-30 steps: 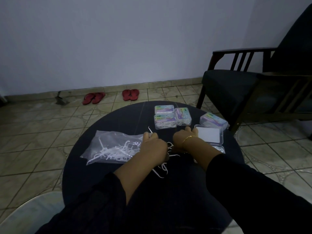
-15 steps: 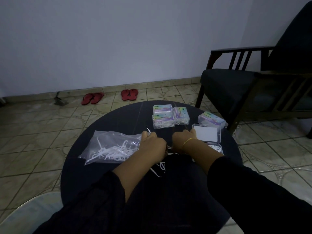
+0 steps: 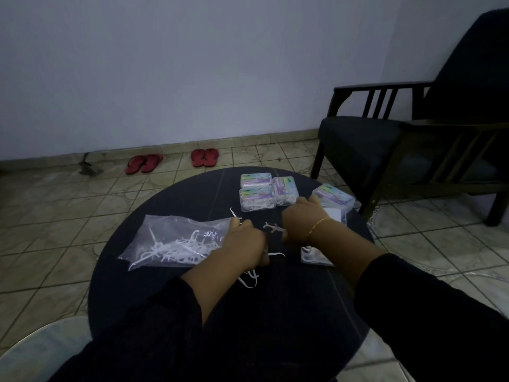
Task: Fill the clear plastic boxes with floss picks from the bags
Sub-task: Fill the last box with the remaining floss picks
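Dark, round and smooth, the tabletop [image 3: 170, 271] fills the middle of the head view, dimly lit. On its left part lies a clear plastic bag [image 3: 168, 238] with a heap of white floss picks [image 3: 176, 248] inside, its open end toward the left hand [image 3: 243, 244]. That hand rests knuckles-up at the bag's mouth, fingers curled down; a thin white pick [image 3: 234, 212] sticks up from between its fingertips, so it pinches at least that one. More loose white picks [image 3: 249, 279] lie on the tabletop just under and beside the wrist.

The right hand [image 3: 301, 223], a thin gold bracelet [image 3: 318, 224] on its wrist, is near the left, fingers bent downward over the tabletop. A single pale pick [image 3: 272, 228] lies between the two hands, touching or nearly touching the right thumb side; whether the fingers grip it I cannot tell.

Behind the hands stand three closed clear plastic boxes [image 3: 257, 198] with pastel labels, packed close together and showing white picks inside. A fourth labelled box [image 3: 334, 198] sits just beyond the right hand, and an open clear box [image 3: 312, 256] holding some picks lies beside the right forearm.

On the tiled floor [image 3: 55, 216] by the wall are two pairs of red sandals [image 3: 176, 161]. A dark wooden armchair [image 3: 399, 133] stands to the right.
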The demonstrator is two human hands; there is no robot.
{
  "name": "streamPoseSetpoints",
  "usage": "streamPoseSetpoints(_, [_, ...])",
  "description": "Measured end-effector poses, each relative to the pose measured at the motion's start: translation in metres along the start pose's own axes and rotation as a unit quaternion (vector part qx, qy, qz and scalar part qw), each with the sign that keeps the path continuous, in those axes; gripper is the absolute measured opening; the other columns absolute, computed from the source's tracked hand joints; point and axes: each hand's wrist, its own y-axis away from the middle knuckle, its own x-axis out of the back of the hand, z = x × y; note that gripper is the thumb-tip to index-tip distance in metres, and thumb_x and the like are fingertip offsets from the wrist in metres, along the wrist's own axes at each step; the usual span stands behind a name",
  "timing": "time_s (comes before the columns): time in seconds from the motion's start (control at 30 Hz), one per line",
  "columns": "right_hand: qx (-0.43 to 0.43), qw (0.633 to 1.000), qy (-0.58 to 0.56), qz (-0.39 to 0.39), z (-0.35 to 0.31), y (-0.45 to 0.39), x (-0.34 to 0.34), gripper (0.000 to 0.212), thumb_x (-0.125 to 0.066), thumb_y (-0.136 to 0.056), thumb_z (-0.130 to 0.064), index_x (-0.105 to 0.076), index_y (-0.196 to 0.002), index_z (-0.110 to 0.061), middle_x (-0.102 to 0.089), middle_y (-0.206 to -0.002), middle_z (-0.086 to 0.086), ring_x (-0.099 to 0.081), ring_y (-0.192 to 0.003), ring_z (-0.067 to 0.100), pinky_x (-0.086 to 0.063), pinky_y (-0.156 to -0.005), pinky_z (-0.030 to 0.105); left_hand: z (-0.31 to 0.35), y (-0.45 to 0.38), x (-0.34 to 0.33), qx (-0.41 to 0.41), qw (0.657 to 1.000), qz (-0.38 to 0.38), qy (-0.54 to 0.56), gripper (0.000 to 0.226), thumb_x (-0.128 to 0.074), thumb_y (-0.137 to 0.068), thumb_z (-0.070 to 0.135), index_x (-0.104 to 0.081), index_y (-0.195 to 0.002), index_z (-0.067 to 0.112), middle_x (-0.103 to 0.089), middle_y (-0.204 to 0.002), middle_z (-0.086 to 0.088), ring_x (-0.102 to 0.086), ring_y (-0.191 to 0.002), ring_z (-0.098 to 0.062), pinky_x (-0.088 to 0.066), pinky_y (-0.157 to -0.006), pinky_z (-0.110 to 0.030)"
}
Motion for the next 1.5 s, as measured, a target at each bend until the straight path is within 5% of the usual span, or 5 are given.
streamPoseSetpoints(0.27, [-0.074,0.995,-0.038,-0.05,0.056,0.035,-0.023,0.02,-0.056,-0.085,-0.044,-0.056,-0.084,-0.024,-0.055,-0.088,-0.003,-0.049,-0.101,0.019,-0.025,-0.102,0.047,0.005,-0.007,0.002,0.012,0.999,-0.036,0.039,0.017,-0.063,-0.083,0.038,-0.068,-0.099,0.034,-0.049,-0.108,0.002,-0.032,-0.106,-0.021,-0.024,-0.09,-0.031])
streamPoseSetpoints(0.63, [-0.128,0.975,-0.169,0.069,0.071,0.056,-0.05,0.03,-0.052,-0.09,-0.046,-0.062,-0.115,-0.032,-0.057,-0.121,-0.001,-0.041,-0.119,0.02,-0.028,-0.1,0.042,0.017,-0.015,-0.002,0.02,1.0,0.002,-0.018,0.015,-0.061,-0.082,0.038,-0.068,-0.093,0.03,-0.065,-0.092,0.009,-0.048,-0.101,-0.013,-0.023,-0.093,-0.034])
streamPoseSetpoints(0.9, [-0.157,0.955,-0.224,0.114,0.081,0.07,-0.061,0.031,-0.055,-0.089,-0.047,-0.063,-0.115,-0.032,-0.06,-0.113,-0.005,-0.042,-0.115,0.017,-0.031,-0.098,0.04,0.026,-0.016,0.028,-0.005,0.995,0.099,0.033,0.009,-0.06,-0.082,0.033,-0.068,-0.087,0.031,-0.068,-0.083,0.012,-0.053,-0.092,-0.01,-0.024,-0.095,-0.036])
streamPoseSetpoints(1.27, [-0.182,0.92,-0.324,0.12,0.085,0.078,-0.069,0.016,-0.053,-0.09,-0.042,-0.066,-0.095,-0.034,-0.063,-0.097,-0.008,-0.052,-0.103,0.016,-0.039,-0.095,0.043,0.088,-0.038,0.051,-0.13,0.986,0.047,0.095,0.015,-0.058,-0.088,0.031,-0.068,-0.099,0.029,-0.068,-0.098,0.01,-0.053,-0.096,-0.013,-0.022,-0.1,-0.038])
streamPoseSetpoints(1.5, [-0.207,0.903,-0.351,0.134,0.08,0.082,-0.085,0.015,-0.054,-0.09,-0.036,-0.066,-0.097,-0.031,-0.062,-0.095,-0.007,-0.054,-0.098,0.014,-0.043,-0.095,0.042,0.075,-0.034,0.022,-0.062,0.976,0.091,0.19,0.028,-0.055,-0.092,0.033,-0.065,-0.118,0.031,-0.06,-0.125,0.01,-0.045,-0.121,-0.017,-0.028,-0.098,-0.037])
